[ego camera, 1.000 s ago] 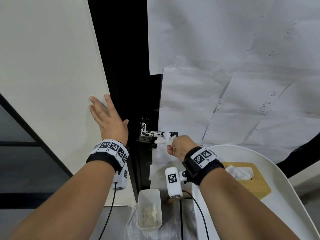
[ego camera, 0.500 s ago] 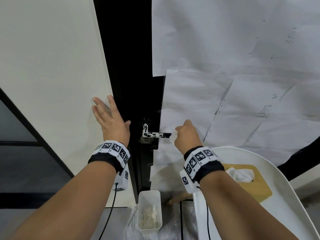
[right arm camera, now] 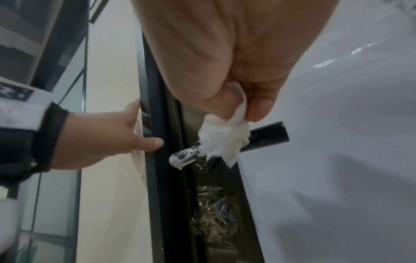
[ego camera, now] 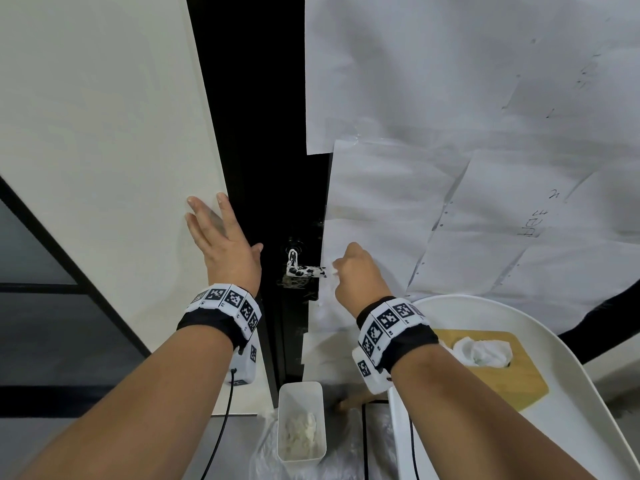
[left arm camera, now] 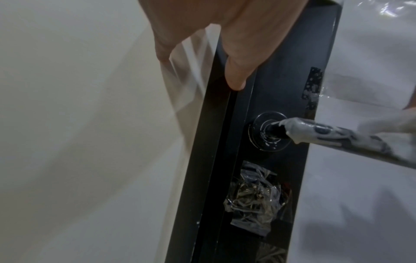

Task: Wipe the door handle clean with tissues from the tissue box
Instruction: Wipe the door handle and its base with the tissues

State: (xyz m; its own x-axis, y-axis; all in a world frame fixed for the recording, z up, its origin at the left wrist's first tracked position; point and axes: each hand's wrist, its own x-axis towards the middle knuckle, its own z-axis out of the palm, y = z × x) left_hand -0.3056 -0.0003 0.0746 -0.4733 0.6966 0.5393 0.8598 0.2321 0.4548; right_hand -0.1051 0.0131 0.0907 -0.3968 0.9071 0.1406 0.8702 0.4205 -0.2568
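pinching a crumpled tissue [right arm camera: 221,140] against the smeared door handle [right arm camera: 268,136]: right hand [right arm camera: 225,58]; left hand [ego camera: 225,242] flat, fingers spread, on wall [ego camera: 104,133].

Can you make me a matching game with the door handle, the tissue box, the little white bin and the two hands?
Things:
1. door handle
2. tissue box
3. white bin
4. left hand
5. right hand

States:
A. holds used tissues, on the floor
B. flat against the wall
C. smeared with white stuff
D. pinches a tissue
E. wooden top, on the white table

Pairs: 1-C, 2-E, 3-A, 4-B, 5-D
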